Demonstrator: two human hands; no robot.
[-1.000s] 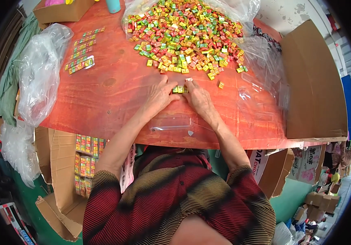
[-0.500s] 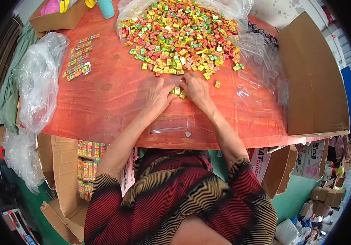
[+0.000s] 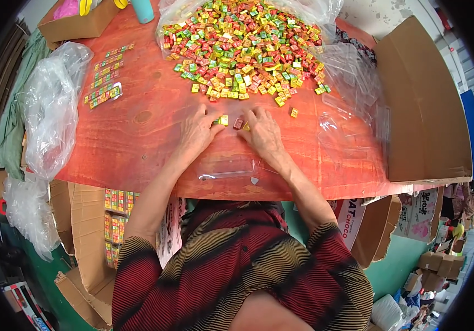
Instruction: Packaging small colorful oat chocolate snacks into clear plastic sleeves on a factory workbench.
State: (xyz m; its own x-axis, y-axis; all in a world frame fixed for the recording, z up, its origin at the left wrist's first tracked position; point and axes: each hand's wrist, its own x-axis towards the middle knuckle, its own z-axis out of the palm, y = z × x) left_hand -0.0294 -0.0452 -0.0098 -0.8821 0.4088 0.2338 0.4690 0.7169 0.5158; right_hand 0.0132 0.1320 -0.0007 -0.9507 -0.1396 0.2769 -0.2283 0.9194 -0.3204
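Note:
Just short of a big heap of small wrapped candies (image 3: 248,49), both my hands rest on the red wooden table (image 3: 154,138). Yellow wrapped candies (image 3: 222,119) sit between the thumb and forefinger of my left hand (image 3: 196,132). My right hand (image 3: 263,135) is curled with its fingertips on a yellow wrapped candy (image 3: 246,126), partly hidden by them. Between the two hands lies a red wrapped candy (image 3: 238,123). Nearer to me is a clear plastic tray (image 3: 226,174), flat on the table.
Rows of candies (image 3: 104,83) stand at the left, beside a crumpled clear bag (image 3: 52,110). Clear plastic cases (image 3: 353,83) pile up at the right against a cardboard box (image 3: 424,105). One loose candy (image 3: 294,112) lies right of my right hand. A blue cup (image 3: 142,11) stands far back.
My hands have moved apart, the left one leftward with yellow candies. A red candy now shows in the gap between them.

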